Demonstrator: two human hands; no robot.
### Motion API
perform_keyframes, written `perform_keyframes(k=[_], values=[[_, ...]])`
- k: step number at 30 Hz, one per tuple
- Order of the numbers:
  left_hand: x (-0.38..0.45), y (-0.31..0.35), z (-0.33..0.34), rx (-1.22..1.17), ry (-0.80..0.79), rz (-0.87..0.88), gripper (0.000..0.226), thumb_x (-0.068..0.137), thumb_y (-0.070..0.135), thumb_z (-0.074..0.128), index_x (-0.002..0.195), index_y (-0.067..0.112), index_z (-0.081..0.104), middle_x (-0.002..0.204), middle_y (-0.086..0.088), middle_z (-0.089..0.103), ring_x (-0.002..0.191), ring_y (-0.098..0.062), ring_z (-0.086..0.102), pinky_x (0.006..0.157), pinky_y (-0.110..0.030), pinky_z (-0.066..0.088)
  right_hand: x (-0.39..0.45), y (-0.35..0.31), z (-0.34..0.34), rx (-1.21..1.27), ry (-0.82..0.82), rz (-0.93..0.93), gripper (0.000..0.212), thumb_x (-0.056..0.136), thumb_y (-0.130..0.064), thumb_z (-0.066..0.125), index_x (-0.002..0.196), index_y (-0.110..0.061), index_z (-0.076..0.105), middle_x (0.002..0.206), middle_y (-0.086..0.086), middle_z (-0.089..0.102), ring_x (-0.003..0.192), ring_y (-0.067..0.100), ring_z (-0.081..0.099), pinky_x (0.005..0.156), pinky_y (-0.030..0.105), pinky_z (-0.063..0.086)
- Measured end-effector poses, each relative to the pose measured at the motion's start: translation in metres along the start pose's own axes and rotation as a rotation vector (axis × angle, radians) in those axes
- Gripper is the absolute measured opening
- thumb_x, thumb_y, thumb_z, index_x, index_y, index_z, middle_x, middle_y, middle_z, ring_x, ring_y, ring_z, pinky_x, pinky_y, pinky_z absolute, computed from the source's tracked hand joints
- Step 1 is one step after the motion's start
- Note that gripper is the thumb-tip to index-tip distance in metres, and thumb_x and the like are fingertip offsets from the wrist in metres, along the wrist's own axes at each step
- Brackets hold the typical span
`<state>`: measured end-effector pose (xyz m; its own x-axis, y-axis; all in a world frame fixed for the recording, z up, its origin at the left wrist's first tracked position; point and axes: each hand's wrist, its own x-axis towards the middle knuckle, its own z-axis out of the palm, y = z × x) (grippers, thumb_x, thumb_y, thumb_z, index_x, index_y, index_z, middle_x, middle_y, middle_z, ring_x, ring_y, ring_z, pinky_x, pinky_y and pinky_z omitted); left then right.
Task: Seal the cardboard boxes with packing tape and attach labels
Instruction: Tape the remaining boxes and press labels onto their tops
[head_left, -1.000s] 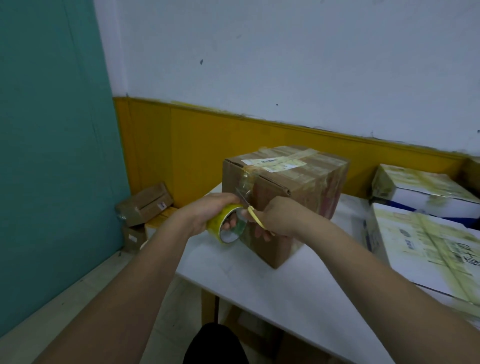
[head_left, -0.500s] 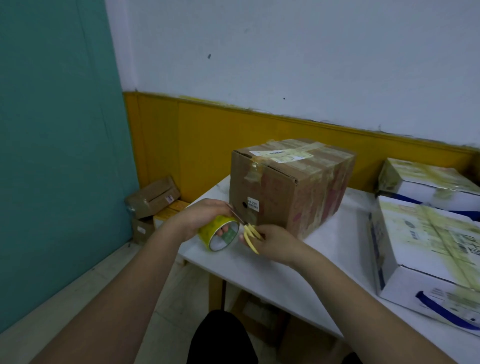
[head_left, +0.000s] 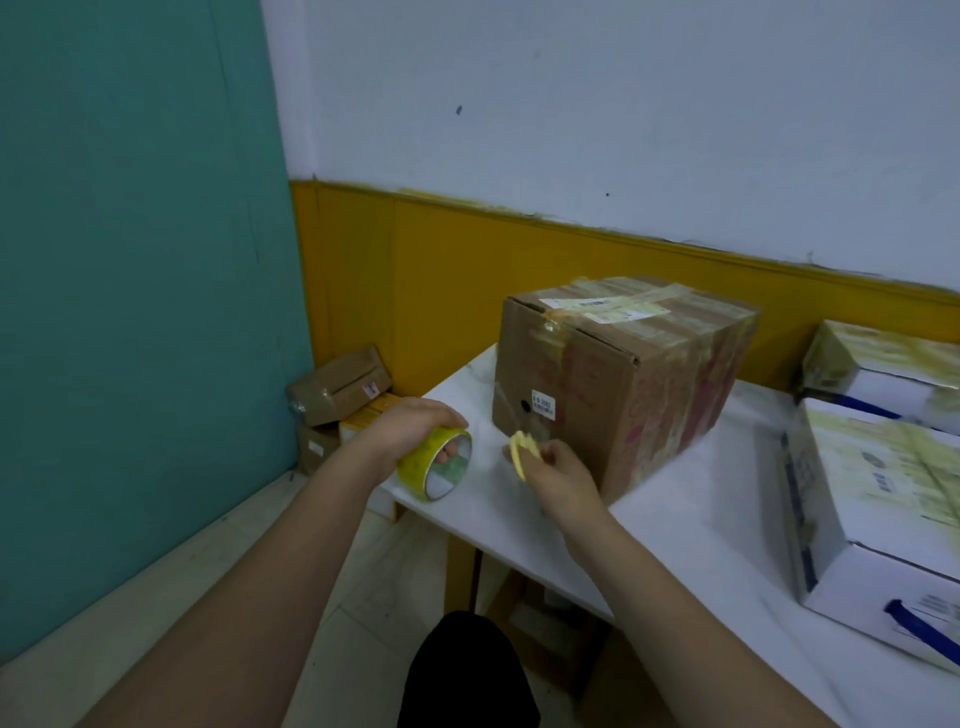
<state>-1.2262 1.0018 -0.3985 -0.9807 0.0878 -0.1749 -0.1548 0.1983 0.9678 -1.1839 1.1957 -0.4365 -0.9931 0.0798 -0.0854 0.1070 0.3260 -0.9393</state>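
Now I see the brown cardboard box (head_left: 618, 384) standing on the white table (head_left: 691, 525), its top striped with yellowish tape and labels. Left hand (head_left: 410, 431) grips one yellow tape roll (head_left: 435, 464) at the table's corner; right hand (head_left: 558, 470) pinches a small yellow tool (head_left: 519, 451), too blurred to identify. Two white boxes (head_left: 878, 499) sit right, cut off by the edge.

One tape roll (head_left: 435, 466), two hands, six boxes.
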Motion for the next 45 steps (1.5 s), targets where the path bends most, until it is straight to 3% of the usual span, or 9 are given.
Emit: perform_keyframes(k=[4, 8, 11, 16, 21, 28, 33, 39, 45], values=[[0.005, -0.001, -0.01, -0.055, 0.152, -0.018, 0.011, 0.093, 0.014, 0.067, 0.093, 0.003, 0.07, 0.063, -0.01, 0.067, 0.048, -0.016, 0.059, 0.047, -0.019, 0.05, 0.005, 0.007, 0.006, -0.398, 0.074, -0.06, 0.036, 0.093, -0.053, 0.057, 0.09, -0.017, 0.057, 0.082, -0.001, 0.059, 0.074, 0.015, 0.055, 0.064, 0.029, 0.043], [0.0, -0.001, 0.001, -0.106, 0.122, 0.047, 0.013, 0.097, 0.012, 0.061, 0.098, 0.002, 0.068, 0.059, -0.011, 0.065, 0.044, -0.015, 0.059, 0.046, -0.02, 0.05, 0.018, 0.013, 0.033, -1.006, 0.036, -0.033, 0.045, 0.101, -0.038, 0.041, 0.128, -0.005, 0.056, 0.13, 0.018, 0.049, 0.112, 0.03, 0.047, 0.088, 0.034, 0.039], [-0.006, -0.004, 0.01, -0.106, 0.114, 0.082, 0.015, 0.1, 0.011, 0.056, 0.1, 0.0, 0.066, 0.06, -0.012, 0.063, 0.041, -0.013, 0.058, 0.044, -0.019, 0.049, 0.015, 0.0, 0.04, -1.119, 0.016, -0.01, 0.041, 0.104, -0.023, 0.037, 0.139, -0.005, 0.047, 0.142, 0.02, 0.039, 0.125, 0.031, 0.042, 0.105, 0.034, 0.035], [-0.009, -0.01, 0.014, -0.097, 0.136, 0.084, 0.017, 0.1, 0.013, 0.055, 0.1, 0.002, 0.067, 0.06, -0.01, 0.065, 0.045, -0.015, 0.059, 0.046, -0.021, 0.05, 0.014, -0.001, 0.035, -1.156, 0.239, -0.2, 0.024, 0.102, -0.005, 0.04, 0.115, -0.005, 0.061, 0.112, 0.009, 0.067, 0.103, 0.025, 0.066, 0.083, 0.031, 0.051], [-0.012, 0.0, 0.017, -0.096, 0.173, 0.118, 0.019, 0.101, 0.013, 0.052, 0.105, 0.002, 0.068, 0.063, -0.011, 0.065, 0.042, -0.011, 0.059, 0.045, -0.018, 0.048, 0.003, -0.001, 0.037, -1.172, 0.116, -0.236, 0.031, 0.1, -0.001, 0.036, 0.112, -0.006, 0.064, 0.12, 0.014, 0.061, 0.113, 0.028, 0.054, 0.088, 0.033, 0.046], [-0.024, 0.028, 0.019, -0.152, 0.16, 0.228, 0.021, 0.102, 0.015, 0.053, 0.11, 0.0, 0.066, 0.063, -0.01, 0.063, 0.041, -0.011, 0.056, 0.044, -0.018, 0.047, 0.005, -0.1, -0.017, -1.052, 0.715, -1.092, 0.01, 0.079, -0.009, 0.071, 0.075, -0.012, 0.063, 0.073, 0.008, 0.058, 0.071, 0.03, 0.054, 0.061, 0.037, 0.027], [-0.028, 0.034, 0.026, -0.202, 0.161, 0.253, 0.02, 0.101, 0.013, 0.053, 0.109, 0.0, 0.066, 0.058, -0.007, 0.063, 0.042, -0.013, 0.056, 0.045, -0.021, 0.047, 0.036, -0.141, -0.063, -1.227, 0.508, -0.488, 0.029, 0.102, -0.034, 0.052, 0.086, -0.012, 0.063, 0.08, 0.007, 0.059, 0.086, 0.032, 0.063, 0.061, 0.036, 0.04], [-0.029, 0.033, 0.034, -0.241, 0.129, 0.236, 0.021, 0.1, 0.014, 0.054, 0.109, 0.0, 0.068, 0.059, -0.008, 0.063, 0.044, -0.016, 0.056, 0.047, -0.022, 0.048, 0.039, -0.11, -0.056, -1.376, 0.546, -0.495, 0.02, 0.096, -0.033, 0.061, 0.097, -0.012, 0.06, 0.078, 0.002, 0.054, 0.072, 0.025, 0.054, 0.049, 0.029, 0.029], [-0.046, 0.031, 0.033, -0.233, -0.042, 0.266, 0.019, 0.1, 0.007, 0.048, 0.105, 0.005, 0.067, 0.068, -0.014, 0.064, 0.052, -0.022, 0.058, 0.052, -0.026, 0.05, 0.036, -0.1, -0.042, -1.534, 0.565, -0.508, 0.061, 0.096, -0.037, 0.059, 0.142, -0.001, 0.04, 0.138, 0.015, 0.052, 0.127, 0.032, 0.05, 0.109, 0.044, 0.037]])
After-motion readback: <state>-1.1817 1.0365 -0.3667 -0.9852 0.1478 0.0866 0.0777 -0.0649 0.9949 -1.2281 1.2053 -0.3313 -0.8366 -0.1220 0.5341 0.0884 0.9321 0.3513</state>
